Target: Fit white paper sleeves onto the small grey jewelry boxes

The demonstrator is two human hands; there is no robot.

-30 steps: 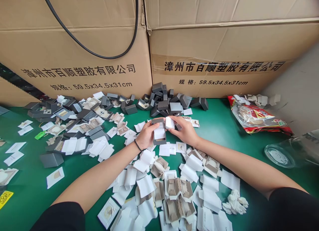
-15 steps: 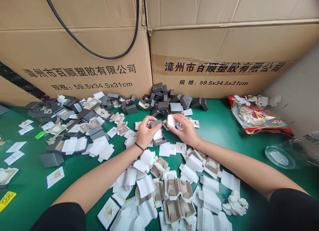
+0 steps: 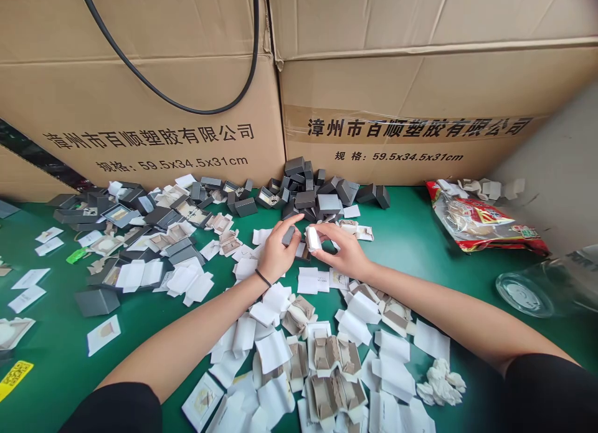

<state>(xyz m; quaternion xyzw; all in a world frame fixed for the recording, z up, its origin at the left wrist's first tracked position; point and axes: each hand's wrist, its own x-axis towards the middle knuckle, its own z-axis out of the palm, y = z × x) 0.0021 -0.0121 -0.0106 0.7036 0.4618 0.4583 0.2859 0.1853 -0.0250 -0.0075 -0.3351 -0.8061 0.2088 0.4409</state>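
Observation:
My left hand (image 3: 275, 255) is closed around a small dark grey box (image 3: 288, 236), mostly hidden by the fingers. Just to its right, my right hand (image 3: 346, 251) pinches a small folded white card insert (image 3: 313, 239) between thumb and fingers. Part of a dark box piece (image 3: 303, 251) shows in the gap between the hands, partly covered by my left hand. Below them lie flat white cards (image 3: 313, 280) and a printed card (image 3: 339, 278).
Dark grey boxes (image 3: 304, 199) are heaped against the large cartons (image 3: 374, 96). More boxes and card pieces (image 3: 182, 209) spread to the left. Folded inserts (image 3: 327, 392) cover the front. A red snack bag (image 3: 486, 218), clear plastic cup (image 3: 527, 293) and crumpled tissue (image 3: 440, 383) lie right.
My left hand has turned, and its box now shows less, with the index finger stretched out. My right hand has shifted slightly left with the white insert, which is tilted now.

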